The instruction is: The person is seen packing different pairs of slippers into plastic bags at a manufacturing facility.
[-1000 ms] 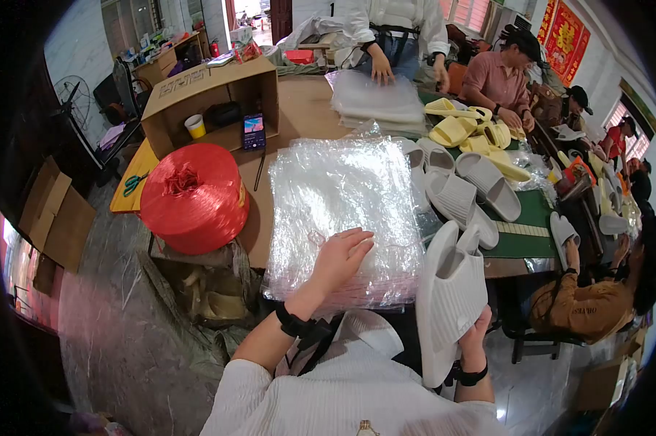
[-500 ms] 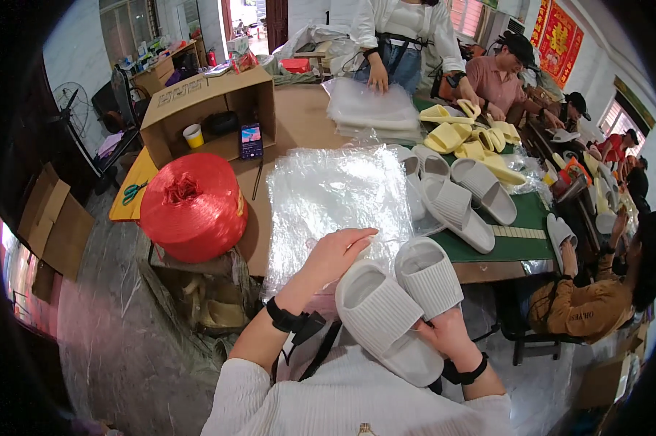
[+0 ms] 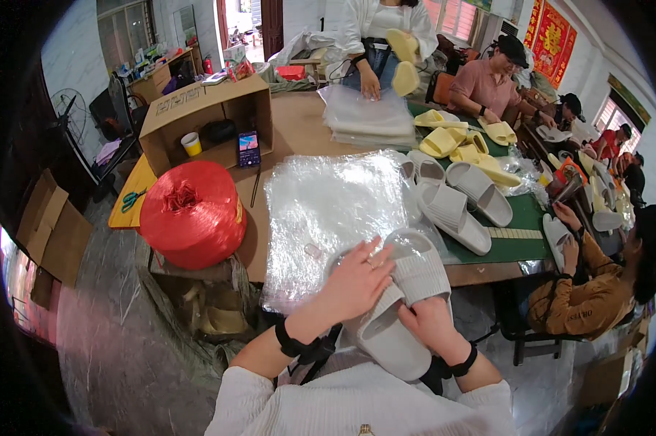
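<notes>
Two light grey ribbed slippers, the nearer one (image 3: pixel 396 350) and the farther one (image 3: pixel 424 275), lie together at the table's near edge, toes pointing away from me. My right hand (image 3: pixel 434 328) is closed on them at the footbeds, its fingers partly hidden. Across the front of the nearer slipper lies my left hand (image 3: pixel 358 282), fingers stretched out and covering its strap. Glossy film seems to lie over the slippers' toes; how far it reaches I cannot tell. Just beyond is a stack of clear plastic bags (image 3: pixel 328 203).
More grey slippers (image 3: pixel 455 214) and yellow slippers (image 3: pixel 444 142) lie right on a green mat (image 3: pixel 520 243). Left stand a red twine roll (image 3: pixel 192 214), scissors (image 3: pixel 130 199) and a carton (image 3: pixel 204 109) holding a cup and phone. Co-workers sit right; one person stands across the table.
My left hand has moved right, from the bags onto the slippers. My right hand has shifted onto the footbeds. Across the table, a person has lifted yellow slippers.
</notes>
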`<control>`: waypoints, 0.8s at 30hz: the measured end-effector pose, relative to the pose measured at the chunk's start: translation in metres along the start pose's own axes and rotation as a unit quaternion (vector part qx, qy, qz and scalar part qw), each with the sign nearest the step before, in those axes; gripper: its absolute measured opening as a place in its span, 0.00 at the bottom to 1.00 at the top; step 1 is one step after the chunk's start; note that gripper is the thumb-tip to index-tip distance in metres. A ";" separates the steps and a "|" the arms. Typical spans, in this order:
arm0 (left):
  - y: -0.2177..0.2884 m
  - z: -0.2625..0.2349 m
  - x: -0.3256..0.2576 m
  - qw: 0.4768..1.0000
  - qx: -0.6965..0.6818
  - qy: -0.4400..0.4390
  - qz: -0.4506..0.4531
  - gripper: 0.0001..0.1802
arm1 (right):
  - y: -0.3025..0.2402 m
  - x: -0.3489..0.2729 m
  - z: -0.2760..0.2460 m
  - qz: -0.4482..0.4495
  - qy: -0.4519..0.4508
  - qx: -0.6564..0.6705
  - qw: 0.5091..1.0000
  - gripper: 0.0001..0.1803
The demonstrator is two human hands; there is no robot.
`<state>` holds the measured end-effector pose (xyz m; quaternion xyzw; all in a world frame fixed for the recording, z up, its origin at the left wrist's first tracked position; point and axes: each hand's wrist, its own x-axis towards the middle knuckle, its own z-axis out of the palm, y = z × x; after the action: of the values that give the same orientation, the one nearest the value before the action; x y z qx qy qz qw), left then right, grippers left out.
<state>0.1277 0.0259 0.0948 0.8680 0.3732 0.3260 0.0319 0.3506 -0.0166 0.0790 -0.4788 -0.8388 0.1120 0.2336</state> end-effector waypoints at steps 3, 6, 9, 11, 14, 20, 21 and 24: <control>0.010 0.002 -0.001 0.999 -0.033 0.004 0.027 0.18 | 0.006 0.016 0.002 0.057 0.027 0.030 0.998 0.12; 0.020 0.003 -0.003 0.997 -0.051 -0.001 0.052 0.19 | 0.002 0.031 0.017 -0.093 0.166 0.007 0.982 0.09; 0.034 -0.003 -0.004 0.998 -0.035 0.012 0.050 0.21 | 0.038 0.037 0.038 0.015 0.005 0.020 1.000 0.10; 0.034 -0.005 -0.010 0.995 -0.067 0.014 0.075 0.21 | 0.012 0.063 0.020 0.004 0.009 0.102 0.995 0.15; 0.041 0.002 -0.007 0.995 -0.077 -0.004 0.066 0.22 | 0.004 0.107 0.040 0.161 0.046 0.036 0.985 0.20; 0.046 -0.010 -0.017 0.994 -0.086 -0.031 0.052 0.21 | -0.001 0.175 0.078 0.109 0.153 0.015 0.982 0.23; 0.045 -0.013 -0.019 0.994 -0.092 -0.044 0.048 0.20 | 0.004 0.181 0.083 0.104 0.176 0.009 0.979 0.23; 0.028 -0.021 -0.030 0.994 -0.094 -0.044 0.035 0.20 | 0.017 0.187 0.093 0.070 0.182 0.060 0.979 0.20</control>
<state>0.1175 -0.0178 0.1034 0.8870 0.3089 0.3221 0.1186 0.2358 0.1555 0.0444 -0.5335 -0.7385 0.0890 0.4026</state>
